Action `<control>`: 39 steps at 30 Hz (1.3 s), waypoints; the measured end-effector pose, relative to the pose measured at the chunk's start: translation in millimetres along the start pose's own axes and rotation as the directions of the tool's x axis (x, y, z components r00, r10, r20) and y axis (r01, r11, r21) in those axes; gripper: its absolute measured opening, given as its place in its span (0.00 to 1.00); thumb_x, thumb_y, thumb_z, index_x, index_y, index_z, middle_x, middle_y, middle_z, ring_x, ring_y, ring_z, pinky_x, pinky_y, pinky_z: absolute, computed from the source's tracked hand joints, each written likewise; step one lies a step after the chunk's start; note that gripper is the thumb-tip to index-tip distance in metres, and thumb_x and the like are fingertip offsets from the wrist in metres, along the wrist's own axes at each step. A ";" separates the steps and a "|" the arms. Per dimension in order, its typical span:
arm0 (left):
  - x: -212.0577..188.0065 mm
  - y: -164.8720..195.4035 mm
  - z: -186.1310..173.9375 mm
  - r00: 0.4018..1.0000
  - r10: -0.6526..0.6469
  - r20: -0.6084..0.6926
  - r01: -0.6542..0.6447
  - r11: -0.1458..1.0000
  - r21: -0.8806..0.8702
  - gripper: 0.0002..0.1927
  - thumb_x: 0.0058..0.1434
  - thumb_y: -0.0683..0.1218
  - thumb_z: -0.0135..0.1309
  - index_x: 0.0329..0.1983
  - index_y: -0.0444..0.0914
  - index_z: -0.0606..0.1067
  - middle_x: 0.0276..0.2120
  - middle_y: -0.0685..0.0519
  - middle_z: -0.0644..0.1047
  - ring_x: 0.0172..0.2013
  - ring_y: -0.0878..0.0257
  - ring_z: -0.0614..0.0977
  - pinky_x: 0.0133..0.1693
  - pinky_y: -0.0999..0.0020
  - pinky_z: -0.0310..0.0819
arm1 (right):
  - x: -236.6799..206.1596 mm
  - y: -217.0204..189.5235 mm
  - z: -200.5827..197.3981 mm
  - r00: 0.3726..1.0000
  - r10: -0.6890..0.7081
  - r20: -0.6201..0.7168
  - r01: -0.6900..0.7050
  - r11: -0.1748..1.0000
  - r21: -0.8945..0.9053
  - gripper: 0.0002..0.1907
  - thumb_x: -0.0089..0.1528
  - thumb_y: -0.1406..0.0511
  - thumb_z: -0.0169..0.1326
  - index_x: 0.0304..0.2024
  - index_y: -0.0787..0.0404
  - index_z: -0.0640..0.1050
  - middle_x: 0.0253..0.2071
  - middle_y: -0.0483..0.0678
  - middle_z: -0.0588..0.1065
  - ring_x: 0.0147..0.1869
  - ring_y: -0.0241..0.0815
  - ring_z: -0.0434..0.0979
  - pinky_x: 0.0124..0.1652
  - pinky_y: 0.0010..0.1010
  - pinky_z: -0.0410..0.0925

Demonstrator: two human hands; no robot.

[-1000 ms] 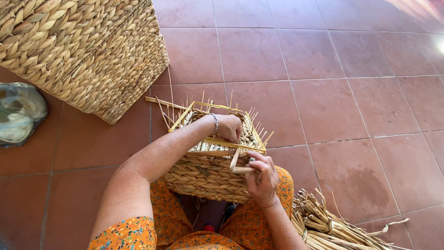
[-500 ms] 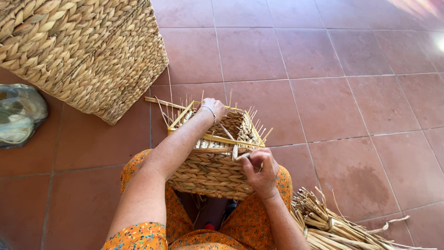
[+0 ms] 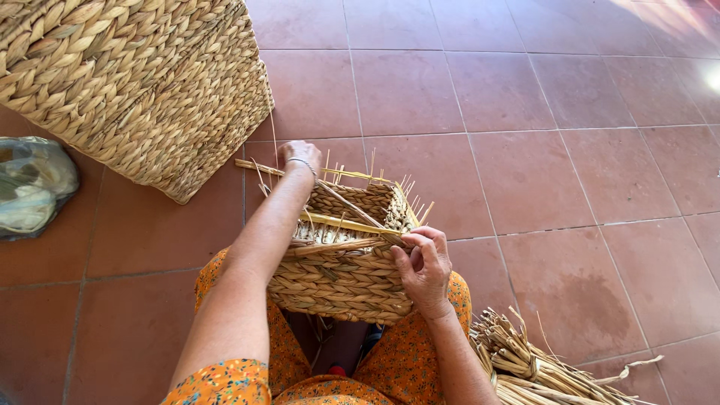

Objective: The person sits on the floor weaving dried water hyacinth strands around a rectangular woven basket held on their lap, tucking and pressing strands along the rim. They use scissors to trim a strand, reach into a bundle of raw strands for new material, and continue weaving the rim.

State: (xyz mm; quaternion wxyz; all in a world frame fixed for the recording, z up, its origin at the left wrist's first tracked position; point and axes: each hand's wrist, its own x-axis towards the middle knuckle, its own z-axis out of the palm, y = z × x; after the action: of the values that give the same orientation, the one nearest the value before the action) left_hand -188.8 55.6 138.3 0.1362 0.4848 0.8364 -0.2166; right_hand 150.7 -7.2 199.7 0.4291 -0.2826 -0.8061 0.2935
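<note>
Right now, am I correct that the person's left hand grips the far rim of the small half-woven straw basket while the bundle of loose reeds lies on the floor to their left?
Not quite. The head view shows the bundle of loose reeds on the floor to their right. The left hand does grip the far rim of the small half-woven straw basket.

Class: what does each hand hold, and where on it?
Right hand pinches a straw strand at the small basket's near rim; left hand grips its far rim.

Large woven basket (image 3: 131, 82) lying on its side at upper left, crumpled plastic bag (image 3: 31, 187) at left edge, bundle of dried reeds (image 3: 536, 367) at lower right, terracotta tiled floor (image 3: 540, 150)
</note>
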 end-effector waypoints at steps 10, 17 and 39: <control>-59.2 -14.0 -9.8 0.875 0.406 -0.263 -0.455 0.876 -0.161 0.11 0.63 0.48 0.58 0.43 0.38 0.83 0.41 0.46 0.82 0.46 0.52 0.81 0.46 0.54 0.76 | 12.7 -32.1 -15.1 0.982 -0.190 -0.010 0.190 0.981 -0.037 0.10 0.62 0.76 0.61 0.44 0.63 0.78 0.44 0.47 0.77 0.40 0.38 0.77 0.40 0.26 0.72; -106.0 -42.7 -13.2 0.701 0.695 -0.162 -0.576 0.417 -0.703 0.13 0.64 0.53 0.57 0.41 0.39 0.82 0.29 0.50 0.84 0.30 0.61 0.83 0.35 0.63 0.78 | 55.4 -44.7 16.0 0.867 -0.379 0.323 0.476 0.823 -0.310 0.12 0.56 0.71 0.64 0.43 0.62 0.81 0.42 0.45 0.79 0.42 0.47 0.73 0.43 0.38 0.70; -122.4 -20.0 35.1 0.715 0.534 -0.452 -0.656 0.289 -0.697 0.09 0.55 0.40 0.61 0.39 0.34 0.81 0.29 0.52 0.82 0.30 0.67 0.82 0.34 0.73 0.77 | 64.7 -22.8 45.9 0.860 -0.232 0.454 0.387 0.878 -0.283 0.08 0.55 0.68 0.60 0.35 0.60 0.75 0.34 0.51 0.74 0.42 0.53 0.74 0.41 0.43 0.69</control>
State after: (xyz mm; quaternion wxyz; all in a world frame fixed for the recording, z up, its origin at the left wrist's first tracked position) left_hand -145.3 -62.5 166.0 0.3605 0.6495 0.5989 0.2992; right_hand 76.2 12.8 229.0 0.2340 -0.1542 -0.9528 0.1168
